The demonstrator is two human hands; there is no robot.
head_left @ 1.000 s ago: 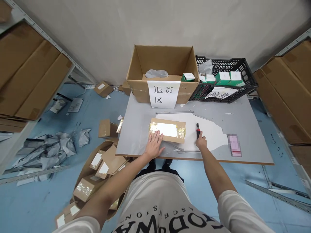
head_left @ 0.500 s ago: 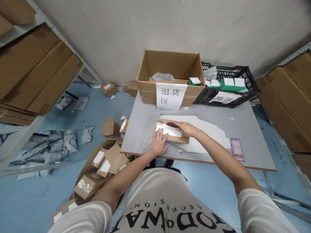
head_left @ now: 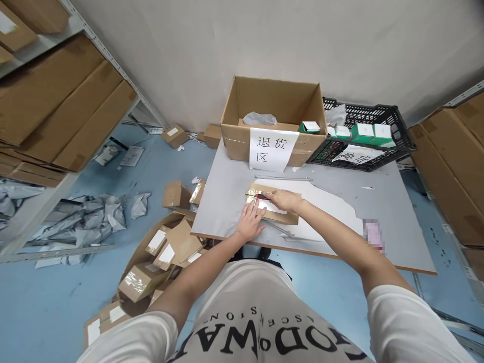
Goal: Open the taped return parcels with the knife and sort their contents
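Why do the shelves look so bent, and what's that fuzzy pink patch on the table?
Head view: the wide lens bows the shelves and walls outward at the edges. The pink patch is pixelated, so nothing on it can be read. Tape on the small parcel glints beside the left hand; light is otherwise soft and even.

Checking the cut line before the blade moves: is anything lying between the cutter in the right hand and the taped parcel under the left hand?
Nothing visible does. The right hand holds the red cutter with its tip already on the parcel, at its far left edge. The left hand presses flat on the near edge, its fingers close beside the blade.
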